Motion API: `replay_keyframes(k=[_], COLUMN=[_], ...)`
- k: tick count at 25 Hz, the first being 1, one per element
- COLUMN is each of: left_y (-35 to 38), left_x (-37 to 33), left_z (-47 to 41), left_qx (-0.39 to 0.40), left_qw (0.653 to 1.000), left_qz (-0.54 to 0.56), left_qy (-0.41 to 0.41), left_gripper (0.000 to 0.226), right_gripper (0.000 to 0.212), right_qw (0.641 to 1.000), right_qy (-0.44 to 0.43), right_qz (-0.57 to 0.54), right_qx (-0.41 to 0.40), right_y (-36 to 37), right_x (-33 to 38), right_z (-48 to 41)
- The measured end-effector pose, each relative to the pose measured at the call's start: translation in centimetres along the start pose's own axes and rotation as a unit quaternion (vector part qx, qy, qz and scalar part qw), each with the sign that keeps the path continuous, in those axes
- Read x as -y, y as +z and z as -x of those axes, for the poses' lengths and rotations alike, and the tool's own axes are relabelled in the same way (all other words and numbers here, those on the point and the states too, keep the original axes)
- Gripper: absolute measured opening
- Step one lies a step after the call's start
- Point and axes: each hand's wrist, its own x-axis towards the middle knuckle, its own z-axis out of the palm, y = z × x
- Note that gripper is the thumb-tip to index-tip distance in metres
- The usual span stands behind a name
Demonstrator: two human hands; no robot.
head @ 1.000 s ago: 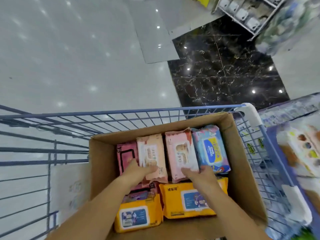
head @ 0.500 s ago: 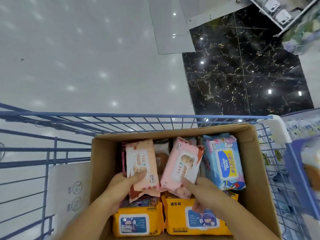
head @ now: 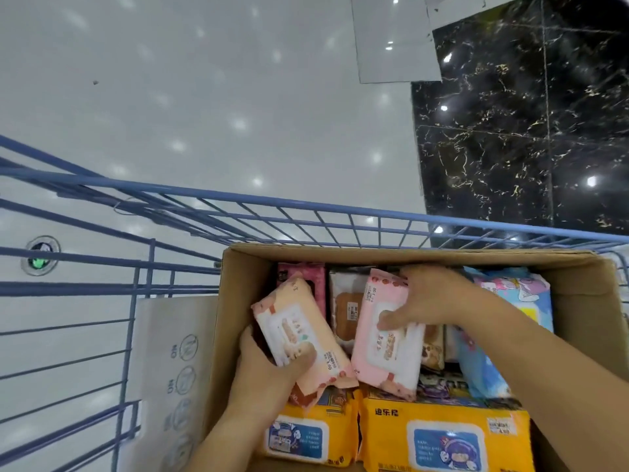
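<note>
A cardboard box (head: 235, 321) full of wet-wipe packs sits in a blue wire cart (head: 306, 212). My left hand (head: 269, 373) grips a peach wipe pack (head: 292, 332), lifted and tilted above the others. My right hand (head: 432, 301) grips a pink wipe pack (head: 388, 356) from its top right, thumb across its white flap; this pack is raised too. Under them lie a white pack with a brown label (head: 345, 311) and a dark pink pack (head: 303, 272).
Two yellow wipe packs (head: 442, 434) fill the near side of the box, and a blue pack (head: 510, 318) lies along its right wall. A flat white carton (head: 170, 369) stands between box and cart side. Beyond the cart are grey floor and black marble tiles (head: 524, 114).
Both hands have lifted their packs out of the row and tilted them. My right hand shifted from the pink pack's lower edge to its upper right. The view swung left and down.
</note>
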Motion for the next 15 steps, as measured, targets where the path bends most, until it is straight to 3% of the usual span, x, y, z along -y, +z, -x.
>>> replay_keyframes(k=[1, 3, 6, 9, 13, 15], left_y=[-0.6, -1.2, -1.6, -1.7, -1.2, -0.7], left_x=[-0.9, -2.7, -5.9, -9.2, -11.7, -12.2], left_z=[0.1, -0.1, -2.7, -6.4, -8.9, -8.9], left_qx=[-0.014, -0.021, 0.0, 0.099, 0.207, 0.251], left_qw=[0.993, 0.941, 0.865, 0.846, 0.778, 0.769], left_qz=[-0.097, -0.296, -0.464, -0.499, -0.586, -0.584], left_qy=[0.065, 0.161, 0.19, 0.16, 0.093, 0.07], left_gripper=[0.098, 0.103, 0.118, 0.122, 0.085, 0.061], right_gripper=[0.057, 0.049, 0.05, 0.055, 0.071, 0.077], right_qw=[0.999, 0.996, 0.997, 0.993, 0.987, 0.98], right_qy=[0.004, 0.019, 0.059, 0.112, 0.148, 0.143], right_qz=[-0.006, -0.016, 0.021, 0.011, -0.062, -0.123], right_qx=[0.035, 0.085, 0.052, 0.029, -0.02, -0.063], right_y=[-0.4, -0.8, -0.6, -0.3, 0.3, 1.6], right_x=[-0.1, -0.1, 0.0, -0.5, -1.5, -1.8], right_z=[-0.5, -0.7, 0.6, 3.0, 6.2, 7.7])
